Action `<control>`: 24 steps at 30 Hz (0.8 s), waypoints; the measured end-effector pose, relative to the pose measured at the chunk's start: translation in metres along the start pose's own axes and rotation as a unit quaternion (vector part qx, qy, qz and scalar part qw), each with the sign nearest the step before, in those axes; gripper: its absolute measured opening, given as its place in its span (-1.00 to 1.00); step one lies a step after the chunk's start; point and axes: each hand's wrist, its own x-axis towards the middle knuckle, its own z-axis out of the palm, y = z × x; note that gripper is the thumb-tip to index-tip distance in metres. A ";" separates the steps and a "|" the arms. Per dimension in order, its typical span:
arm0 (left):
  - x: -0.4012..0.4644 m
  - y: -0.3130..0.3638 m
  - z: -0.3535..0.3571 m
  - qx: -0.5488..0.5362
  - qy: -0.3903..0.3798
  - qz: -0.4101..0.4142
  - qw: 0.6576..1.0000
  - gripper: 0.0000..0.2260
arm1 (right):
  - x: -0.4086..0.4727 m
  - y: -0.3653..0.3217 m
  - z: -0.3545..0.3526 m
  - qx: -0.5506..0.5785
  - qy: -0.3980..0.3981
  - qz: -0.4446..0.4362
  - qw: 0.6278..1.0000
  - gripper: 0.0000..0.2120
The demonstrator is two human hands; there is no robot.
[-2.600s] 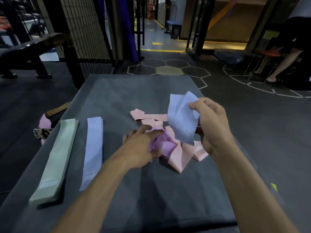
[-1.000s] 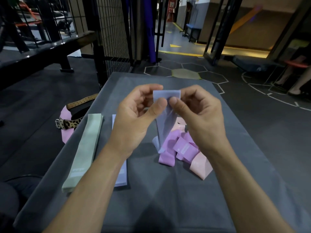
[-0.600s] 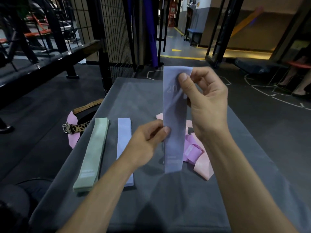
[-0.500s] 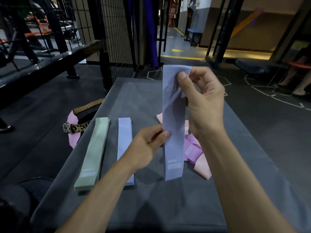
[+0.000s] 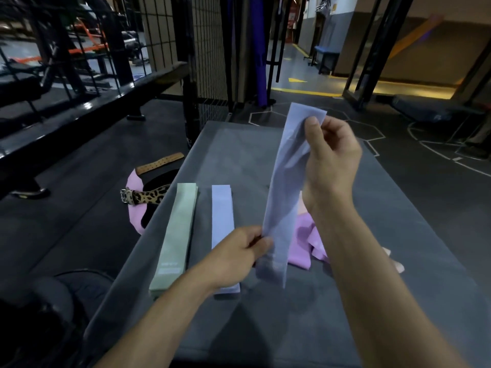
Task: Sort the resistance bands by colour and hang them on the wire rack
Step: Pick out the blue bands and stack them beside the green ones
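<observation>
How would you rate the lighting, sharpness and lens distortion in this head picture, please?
Head view: dim, with brighter yellow floor light far back; wide-angle bending at the edges; right hand and held blue band slightly motion-soft; green band on the table reads sharper.

Left hand (image 5: 239,257) has slid down the lilac band (image 5: 285,192) to its lower end.

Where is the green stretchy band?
In the head view, the green band lies flat on the left side of the grey table, near its left edge. The flat lavender band is right beside it, to its right.
</observation>
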 end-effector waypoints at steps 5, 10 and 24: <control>-0.013 -0.007 -0.030 0.005 0.086 -0.057 0.995 -0.72 | 0.016 0.020 0.023 -0.039 -0.021 0.042 0.998 -0.94; -0.026 -0.011 -0.054 -0.035 0.118 -0.108 0.986 -0.73 | 0.043 0.048 0.047 -0.084 -0.042 0.160 0.983 -0.80; -0.028 -0.011 -0.086 0.070 -0.073 -0.258 0.961 -0.75 | 0.036 0.158 0.075 -0.263 -0.243 0.324 0.876 -0.94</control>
